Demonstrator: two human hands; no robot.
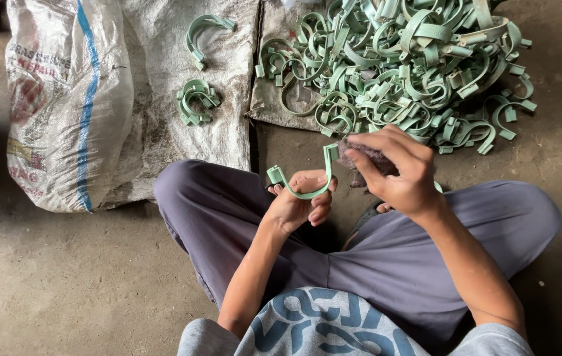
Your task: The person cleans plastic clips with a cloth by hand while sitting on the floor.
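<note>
On the concrete floor (63, 283), just above my crossed legs, my left hand (297, 204) holds a pale green U-shaped clamp (304, 181), its fingers (320, 212) curled under the curve and the thumb pressed on top, so the open ends point up. My right hand (396, 168) pinches a dark, rough scrubbing pad (367, 156) between thumb and bunched fingers, right against the clamp's upright end. To do this well, I judge, I should keep the left grip firm near the bend and rub along the strip, turning the piece to reach both faces.

Ahead lies a big heap of clamps (400, 66) on a grey cloth (271, 99). Two small sets of clamps (196, 102) rest on a flattened sack (162, 66). To the left sits a bulging white woven sack (63, 105) with a blue stripe and faded red and yellow print.
</note>
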